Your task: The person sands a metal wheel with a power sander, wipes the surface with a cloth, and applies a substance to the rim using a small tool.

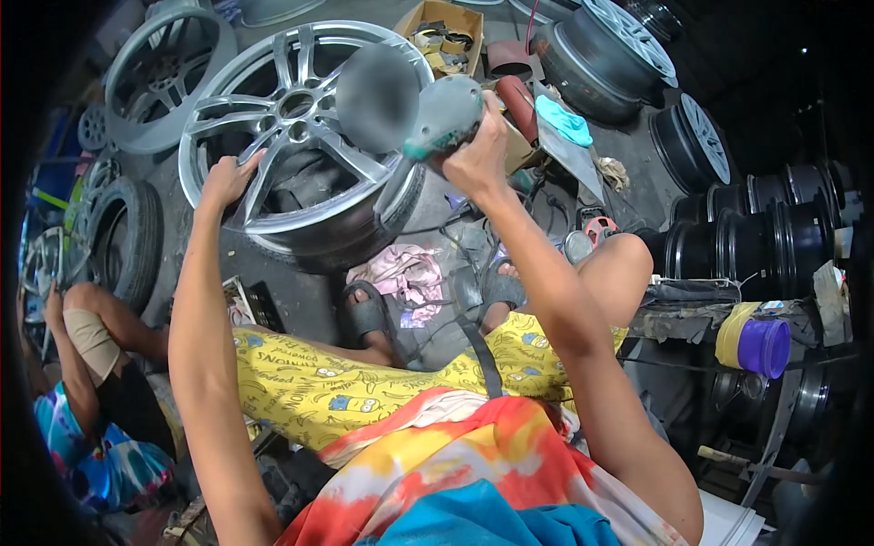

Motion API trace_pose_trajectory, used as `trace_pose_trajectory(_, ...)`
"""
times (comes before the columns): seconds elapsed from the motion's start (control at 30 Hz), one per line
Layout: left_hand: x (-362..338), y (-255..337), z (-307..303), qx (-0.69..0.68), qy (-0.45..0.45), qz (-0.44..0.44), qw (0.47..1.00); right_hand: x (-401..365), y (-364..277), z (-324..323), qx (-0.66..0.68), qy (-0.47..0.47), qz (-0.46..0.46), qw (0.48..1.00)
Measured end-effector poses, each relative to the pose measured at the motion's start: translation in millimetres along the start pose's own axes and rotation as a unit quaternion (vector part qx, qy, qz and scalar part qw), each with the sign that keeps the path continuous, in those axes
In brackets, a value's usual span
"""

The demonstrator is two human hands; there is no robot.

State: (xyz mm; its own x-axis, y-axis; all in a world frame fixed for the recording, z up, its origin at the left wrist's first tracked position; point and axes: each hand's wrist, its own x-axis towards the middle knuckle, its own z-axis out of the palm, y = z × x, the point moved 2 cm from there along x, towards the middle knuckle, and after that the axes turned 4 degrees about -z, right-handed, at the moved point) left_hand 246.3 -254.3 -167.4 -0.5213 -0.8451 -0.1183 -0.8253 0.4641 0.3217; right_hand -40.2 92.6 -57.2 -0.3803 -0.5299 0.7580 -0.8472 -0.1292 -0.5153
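A large silver alloy wheel rim (299, 106) with twin spokes lies tilted in front of me, on top of a dark tyre or barrel. My left hand (233, 178) grips one of its spokes on the near left side. In my right hand (479, 150) is a grey and green grinder (446, 114), raised at the rim's right edge. A round grey blur covers the grinder's front end and part of the spokes behind it. The grinder's cord trails down toward my feet.
Another rim (168, 77) stands at the back left, above a loose tyre (127, 241). A co-worker's knee (91, 341) shows at left. A cardboard box (448, 32) sits behind. Black rims (728, 237) are stacked at right, near a purple tape roll (765, 348). A pink cloth (401, 278) lies by my feet.
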Motion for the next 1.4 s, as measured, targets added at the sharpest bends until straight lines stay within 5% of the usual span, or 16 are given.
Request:
trace_pose_trajectory(0.2,7,-2,3,0.031,-0.005,0.064,0.997,4,6,-2,0.017,0.015,-0.020,1.000)
trace_pose_trajectory(0.27,-6,12,-10,-0.003,-0.013,-0.018,1.000,2,6,-2,-0.043,-0.003,-0.039,0.998)
trace_pose_trajectory(0.6,7,-6,4,0.032,0.012,0.061,0.998,3,6,-2,-0.030,-0.005,0.023,0.999)
trace_pose_trajectory(1.03,4,0,-1,-0.002,0.012,-0.009,1.000,14,16,6,-0.064,0.015,0.017,0.998)
trace_pose_trajectory(1.1,9,-7,4,0.027,-0.008,0.059,0.998,1,3,11,-0.016,0.010,0.016,1.000)
trace_pose_trajectory(1.2,13,-13,8,0.011,-0.002,0.020,1.000,-12,-4,22,0.029,-0.007,0.031,0.999)
trace_pose_trajectory(1.33,3,-4,3,0.006,0.012,0.030,0.999,5,31,28,-0.052,0.027,-0.010,0.998)
trace_pose_trajectory(1.4,3,-2,3,0.005,0.013,0.027,1.000,15,39,23,-0.068,0.057,0.052,0.995)
